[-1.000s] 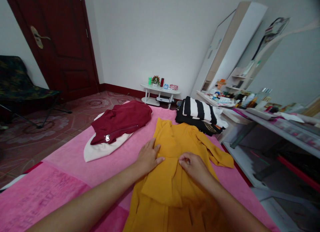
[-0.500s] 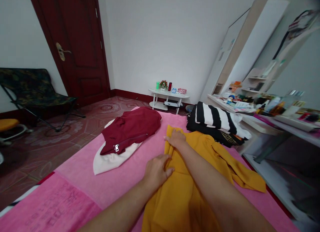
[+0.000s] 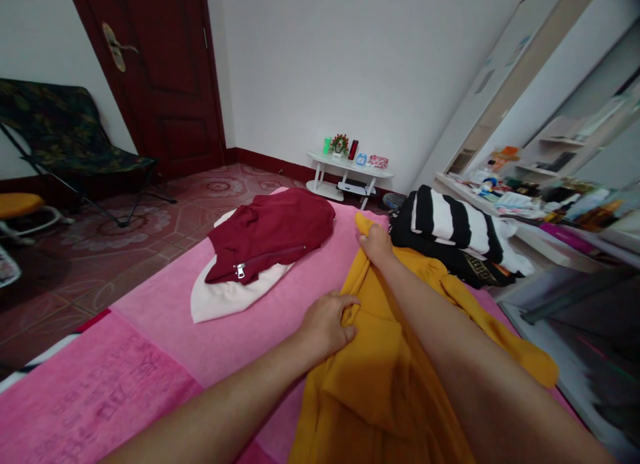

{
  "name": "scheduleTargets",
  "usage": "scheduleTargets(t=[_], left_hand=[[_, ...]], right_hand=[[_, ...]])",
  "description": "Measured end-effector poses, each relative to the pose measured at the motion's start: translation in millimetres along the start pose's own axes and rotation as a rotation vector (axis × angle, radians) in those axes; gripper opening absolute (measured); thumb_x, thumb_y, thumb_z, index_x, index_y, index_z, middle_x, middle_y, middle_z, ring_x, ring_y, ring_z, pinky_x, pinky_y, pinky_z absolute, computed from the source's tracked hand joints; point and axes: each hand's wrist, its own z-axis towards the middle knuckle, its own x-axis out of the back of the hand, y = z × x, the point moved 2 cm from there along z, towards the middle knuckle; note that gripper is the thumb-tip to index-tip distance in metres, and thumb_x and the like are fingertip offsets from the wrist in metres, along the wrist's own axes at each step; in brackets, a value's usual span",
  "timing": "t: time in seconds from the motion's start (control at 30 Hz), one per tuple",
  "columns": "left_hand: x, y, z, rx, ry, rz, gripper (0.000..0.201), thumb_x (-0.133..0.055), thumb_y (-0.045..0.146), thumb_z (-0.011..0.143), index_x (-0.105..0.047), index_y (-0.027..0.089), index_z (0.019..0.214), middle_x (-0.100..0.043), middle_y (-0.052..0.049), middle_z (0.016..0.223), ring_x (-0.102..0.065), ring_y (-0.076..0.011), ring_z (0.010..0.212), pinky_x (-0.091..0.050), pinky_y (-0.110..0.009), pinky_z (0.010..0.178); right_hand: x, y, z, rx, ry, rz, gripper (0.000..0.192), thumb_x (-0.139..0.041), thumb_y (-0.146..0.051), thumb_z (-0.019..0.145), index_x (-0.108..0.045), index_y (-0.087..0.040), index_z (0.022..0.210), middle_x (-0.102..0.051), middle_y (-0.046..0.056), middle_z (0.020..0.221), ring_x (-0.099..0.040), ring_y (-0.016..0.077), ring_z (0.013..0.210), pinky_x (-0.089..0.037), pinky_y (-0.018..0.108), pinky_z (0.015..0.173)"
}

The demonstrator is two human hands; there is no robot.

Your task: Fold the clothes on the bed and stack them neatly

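Observation:
A mustard-yellow long-sleeved garment (image 3: 370, 357) lies in front of me on the pink bed cover (image 3: 165, 331), one sleeve stretching out to the right. My right hand (image 3: 377, 245) is closed around the far end of its left edge, and a small tip of cloth sticks out beyond the fingers. Nearer to me, my left hand (image 3: 327, 324) pinches the same edge between thumb and fingers. Folds run across the cloth under my right forearm, which hides part of it. To the left, a dark red zippered garment (image 3: 275, 231) rests on a cream-white one (image 3: 215, 301).
Beyond my right hand lies a pile of folded clothes with a black-and-white striped garment (image 3: 450, 221) on top. A cluttered dresser (image 3: 530, 231) stands at the right. Past the bed are a low white table (image 3: 345, 164), a camouflage folding chair (image 3: 75, 137) and a dark red door (image 3: 165, 71).
My right hand has gripped the garment's far edge and pulled it up and taut. The yellow cloth has shifted and creased. My left hand keeps its hold, while the view has tilted slightly.

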Motion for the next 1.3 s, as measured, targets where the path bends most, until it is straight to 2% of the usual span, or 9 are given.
scheduleTargets(t=[0.17, 0.4, 0.63, 0.73, 0.83, 0.93, 1.1, 1.2, 1.3], left_hand=[[5.2, -7.8, 2.0, 0.057, 0.047, 0.048, 0.054, -0.065, 0.026, 0.070, -0.056, 0.023, 0.124, -0.061, -0.005, 0.118, -0.059, -0.0219, 0.103, -0.045, -0.031, 0.092], [5.5, -16.9, 4.4, 0.045, 0.087, 0.068, 0.051, -0.068, 0.030, 0.070, -0.058, 0.022, 0.119, -0.063, -0.004, 0.117, -0.059, -0.0216, 0.103, -0.045, -0.031, 0.092], [5.6, -10.7, -6.4, 0.030, 0.190, 0.156, 0.060, -0.068, 0.032, 0.072, -0.049, 0.024, 0.128, -0.052, -0.008, 0.127, -0.054, -0.0236, 0.111, -0.045, -0.035, 0.093], [8.3, -2.5, -11.3, -0.115, 0.274, 0.262, 0.055, -0.067, 0.026, 0.072, -0.053, 0.023, 0.125, -0.036, -0.010, 0.143, -0.037, -0.0282, 0.128, -0.036, -0.042, 0.102], [4.2, 3.5, -13.4, -0.321, 0.148, 0.288, 0.036, -0.056, 0.012, 0.077, -0.064, 0.025, 0.110, -0.048, -0.004, 0.135, -0.040, -0.0241, 0.127, -0.033, -0.041, 0.105], [-0.3, 5.4, -16.6, -0.352, 0.019, 0.268, 0.034, -0.047, 0.003, 0.076, -0.068, 0.023, 0.094, -0.063, -0.003, 0.110, -0.055, -0.0178, 0.106, -0.043, -0.031, 0.093], [7.1, 14.9, -23.5, -0.229, 0.031, 0.429, 0.024, -0.048, 0.003, 0.071, -0.064, 0.020, 0.079, -0.065, -0.004, 0.088, -0.060, -0.0183, 0.088, -0.045, -0.029, 0.075], [12.0, 31.0, -18.7, -0.182, -0.036, 0.609, 0.019, -0.050, 0.008, 0.071, -0.065, 0.018, 0.077, -0.065, -0.007, 0.083, -0.062, -0.0216, 0.080, -0.044, -0.035, 0.074], [8.6, 51.9, -6.2, -0.168, -0.120, 0.739, 0.017, -0.051, 0.014, 0.074, -0.067, 0.013, 0.078, -0.065, -0.012, 0.079, -0.063, -0.0262, 0.077, -0.043, -0.041, 0.075]], right_hand=[[-8.3, -0.5, 25.7, 0.000, 0.049, 0.076, 0.042, -0.048, -0.022, 0.085, -0.052, -0.002, 0.121, -0.056, 0.024, 0.120, -0.055, 0.0302, 0.111, -0.043, 0.036, 0.091], [-48.1, 4.6, 7.8, 0.204, -0.195, 0.216, 0.047, -0.060, -0.033, 0.082, -0.055, -0.007, 0.121, -0.060, 0.016, 0.120, -0.056, 0.0238, 0.111, -0.042, 0.032, 0.094], [-11.9, 13.5, -112.0, 0.418, -0.093, 0.429, 0.064, -0.046, -0.046, 0.088, -0.038, -0.008, 0.139, -0.032, 0.019, 0.147, -0.028, 0.0255, 0.137, -0.024, 0.042, 0.111], [6.6, 29.9, -177.4, 0.465, -0.029, 0.326, 0.068, -0.044, -0.049, 0.088, -0.028, -0.016, 0.145, -0.019, 0.013, 0.153, -0.015, 0.0256, 0.141, -0.018, 0.048, 0.113], [6.7, 53.9, -221.8, 0.454, -0.112, 0.235, 0.067, -0.043, -0.048, 0.089, -0.023, -0.019, 0.146, -0.019, 0.011, 0.154, -0.014, 0.0256, 0.141, -0.016, 0.050, 0.113], [-1.3, 75.6, -240.0, 0.394, -0.156, 0.273, 0.066, -0.042, -0.047, 0.090, -0.024, -0.014, 0.145, -0.024, 0.014, 0.151, -0.021, 0.0247, 0.140, -0.022, 0.046, 0.112], [11.3, 84.6, -249.6, 0.345, 0.097, 0.442, 0.026, -0.047, -0.030, 0.088, -0.053, -0.016, 0.109, -0.055, 0.013, 0.120, -0.049, 0.0219, 0.115, -0.039, 0.037, 0.096], [20.5, 76.5, -256.9, 0.433, 0.050, 0.362, 0.009, -0.051, -0.024, 0.085, -0.053, -0.020, 0.077, -0.059, 0.004, 0.084, -0.054, 0.0188, 0.086, -0.041, 0.032, 0.078], [23.4, 70.3, -260.5, 0.450, 0.040, 0.291, 0.011, -0.054, -0.021, 0.082, -0.051, -0.019, 0.072, -0.055, 0.002, 0.077, -0.050, 0.0179, 0.079, -0.037, 0.031, 0.072]])
